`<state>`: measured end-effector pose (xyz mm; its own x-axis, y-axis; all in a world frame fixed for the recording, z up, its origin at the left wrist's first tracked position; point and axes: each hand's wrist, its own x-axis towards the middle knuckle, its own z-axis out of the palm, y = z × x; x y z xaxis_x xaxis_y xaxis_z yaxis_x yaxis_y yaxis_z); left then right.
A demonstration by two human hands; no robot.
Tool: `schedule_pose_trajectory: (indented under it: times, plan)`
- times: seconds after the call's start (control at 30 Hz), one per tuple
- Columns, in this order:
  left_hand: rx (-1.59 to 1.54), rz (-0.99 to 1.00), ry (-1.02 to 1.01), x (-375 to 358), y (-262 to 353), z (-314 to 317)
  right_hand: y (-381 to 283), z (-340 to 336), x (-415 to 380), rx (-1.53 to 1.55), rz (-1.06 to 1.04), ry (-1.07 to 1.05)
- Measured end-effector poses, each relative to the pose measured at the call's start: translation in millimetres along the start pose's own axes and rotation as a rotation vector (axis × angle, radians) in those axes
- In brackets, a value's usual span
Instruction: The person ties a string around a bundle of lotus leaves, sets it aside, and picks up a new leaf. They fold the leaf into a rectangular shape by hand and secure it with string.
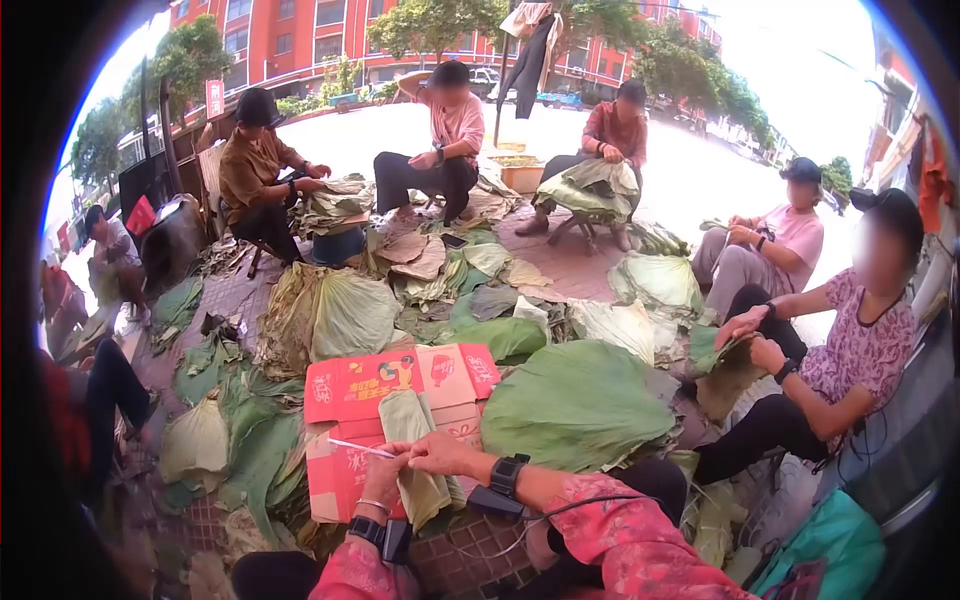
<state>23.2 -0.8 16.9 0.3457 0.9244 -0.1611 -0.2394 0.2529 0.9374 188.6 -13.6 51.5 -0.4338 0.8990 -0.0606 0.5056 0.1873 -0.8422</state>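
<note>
A folded pale green leaf bundle (421, 494) lies lengthwise under my hands, on a flattened red cardboard box (330, 478). Across its top a thin white strip (352, 446) sticks out to the left. My left hand (383, 478) is closed, pinching this strip at the bundle. Fingertip to fingertip with it, my right hand (447, 456) is closed too, pinching where the strip runs in; the fingers cover the strip's end. A large green lotus leaf (580, 405) is spread just right of the cardboard.
Dried leaf piles (340, 315) and green leaves (245, 430) cover the paving. Seated people with leaves form a ring, the nearest person (850, 340) on my right. A dark cable (590, 500) trails by my right wrist. A green bag (825, 550) lies low right.
</note>
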Motion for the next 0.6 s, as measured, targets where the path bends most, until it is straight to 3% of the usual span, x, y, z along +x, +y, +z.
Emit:
schedule_pose_trajectory:
  times: [0.1,0.2,0.27,0.37,0.47,0.57,0.6]
  plan:
    - [0.056,0.086,0.009,4,-10,-3,24,14,11,-0.099,-0.127,0.446]
    - [0.221,0.242,0.113,2,-8,10,24,11,11,-0.03,-0.033,0.318]
    - [0.4,0.363,0.232,5,-21,12,33,14,14,-0.075,-0.061,0.343]
    - [0.996,0.661,0.436,4,-24,17,41,13,23,0.062,0.013,0.281]
    - [0.906,0.726,0.457,-3,-16,26,43,9,30,0.222,0.083,0.135]
    - [0.812,0.642,0.457,4,-27,16,40,0,30,0.361,0.188,-0.057]
    - [0.856,0.725,0.477,4,-30,15,37,-4,29,0.415,0.232,-0.124]
